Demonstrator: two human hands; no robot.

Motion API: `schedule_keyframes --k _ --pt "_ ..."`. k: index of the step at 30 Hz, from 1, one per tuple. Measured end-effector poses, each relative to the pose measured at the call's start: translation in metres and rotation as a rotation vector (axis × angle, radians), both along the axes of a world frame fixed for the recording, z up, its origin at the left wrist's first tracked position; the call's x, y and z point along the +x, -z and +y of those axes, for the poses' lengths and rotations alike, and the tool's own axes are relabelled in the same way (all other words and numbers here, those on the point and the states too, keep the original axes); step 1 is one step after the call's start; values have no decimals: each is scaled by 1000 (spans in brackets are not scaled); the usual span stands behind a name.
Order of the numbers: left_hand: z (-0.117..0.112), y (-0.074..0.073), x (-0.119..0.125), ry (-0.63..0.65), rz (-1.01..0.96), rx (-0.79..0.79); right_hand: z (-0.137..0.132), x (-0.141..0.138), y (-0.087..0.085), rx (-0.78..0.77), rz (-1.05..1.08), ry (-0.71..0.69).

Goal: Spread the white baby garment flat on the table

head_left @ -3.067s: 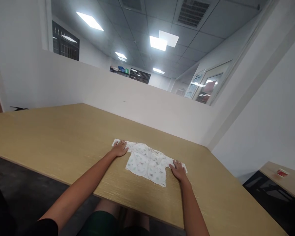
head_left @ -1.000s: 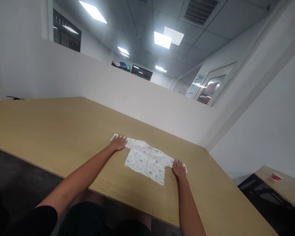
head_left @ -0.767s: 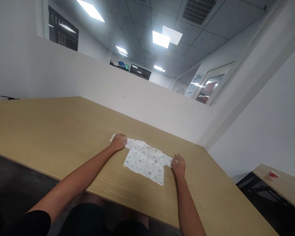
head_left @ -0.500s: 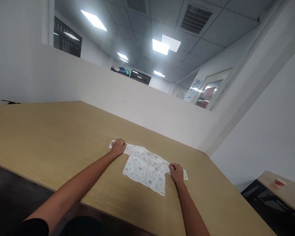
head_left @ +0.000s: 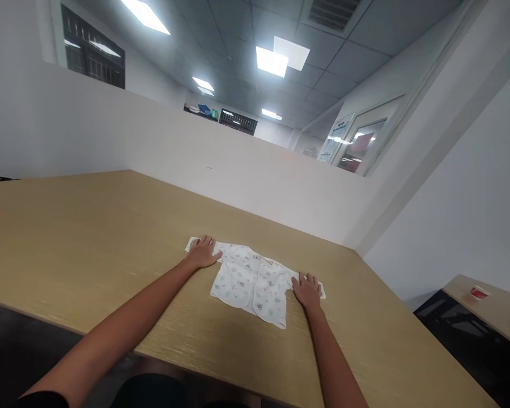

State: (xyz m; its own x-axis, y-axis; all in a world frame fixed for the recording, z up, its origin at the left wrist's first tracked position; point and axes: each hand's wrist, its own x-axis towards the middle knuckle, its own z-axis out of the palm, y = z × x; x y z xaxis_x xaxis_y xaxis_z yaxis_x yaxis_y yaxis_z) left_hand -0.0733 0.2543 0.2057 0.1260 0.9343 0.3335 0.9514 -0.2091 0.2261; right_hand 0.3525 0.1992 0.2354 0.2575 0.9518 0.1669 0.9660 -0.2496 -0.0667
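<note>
A small white baby shirt [head_left: 249, 281] with a green and grey print lies spread on the table, its sleeves stretched out to both sides. My left hand [head_left: 203, 253] rests flat on the left sleeve, fingers spread, with the cuff showing beyond it. On the right sleeve lies my right hand [head_left: 308, 290], its fingers apart and pressed down on the cloth. Parts of both sleeves are hidden under my hands.
The shirt lies on a wide wooden table [head_left: 110, 226]. A white partition wall [head_left: 238, 175] with glass above stands behind it. At the right, a lower side table [head_left: 493, 300] carries a small red and white object [head_left: 479, 293].
Both hands have gone from bent fingers to flat, spread ones on the sleeves. The shirt stays spread out on the table. The camera view has shifted slightly.
</note>
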Motion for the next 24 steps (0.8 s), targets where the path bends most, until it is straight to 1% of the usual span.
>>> schedule_keyframes --k 3,5,9,12,17,20,24 --pt "-3 0 1 5 14 11 3 6 7 79 -26 -42" --pt "-5 -3 1 2 12 24 4 12 11 135 5 -113" --pt "-9 -10 3 -32 -15 50 7 25 14 245 186 -284" --pt "-8 -9 6 -39 -24 69 9 33 17 307 330 -352" --pt "0 8 3 -38 -50 103 17 33 19 418 390 -329" --pt "4 16 -2 -46 -101 99 19 27 15 413 381 -296" --pt "6 21 -8 -64 -158 98 15 17 6 414 353 -272"
